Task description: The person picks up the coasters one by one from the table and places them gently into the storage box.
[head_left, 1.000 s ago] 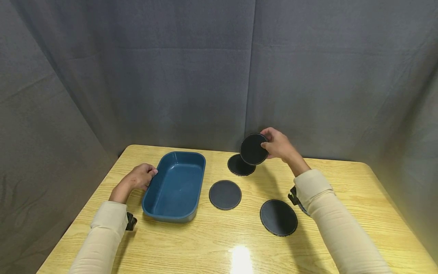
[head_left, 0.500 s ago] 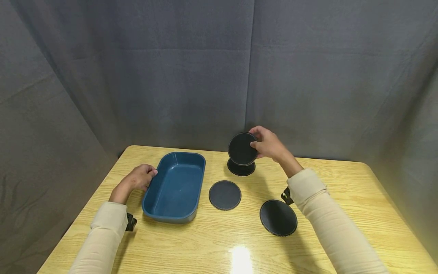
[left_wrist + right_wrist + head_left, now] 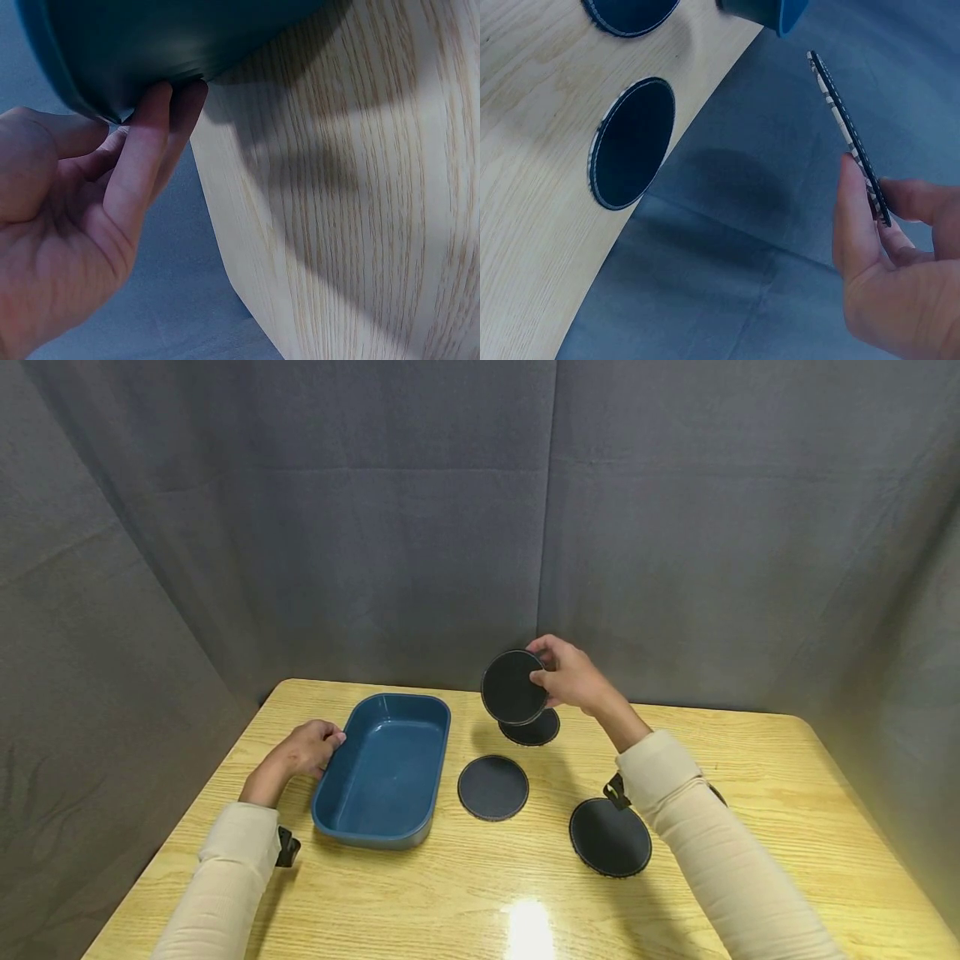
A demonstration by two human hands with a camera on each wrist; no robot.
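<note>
My right hand [image 3: 564,677] pinches a round black coaster [image 3: 513,687] by its edge and holds it tilted in the air above the far middle of the table; the right wrist view shows that coaster [image 3: 849,136] edge-on between thumb and fingers. Right below it a second black coaster [image 3: 538,729] lies flat. Another coaster [image 3: 492,787] lies beside the blue rectangular tray [image 3: 339,808], and a third [image 3: 609,837] lies near my right forearm. My left hand [image 3: 311,747] grips the tray's left rim, fingers pressed under its wall [image 3: 112,52].
The wooden table [image 3: 480,902] has a rounded far edge against grey curtain walls on three sides. The blue tray holds nothing. A glare spot sits on the table near the front middle.
My right hand has carried the held coaster leftward, from right of the far coaster to above its left side. The left hand and tray have not moved.
</note>
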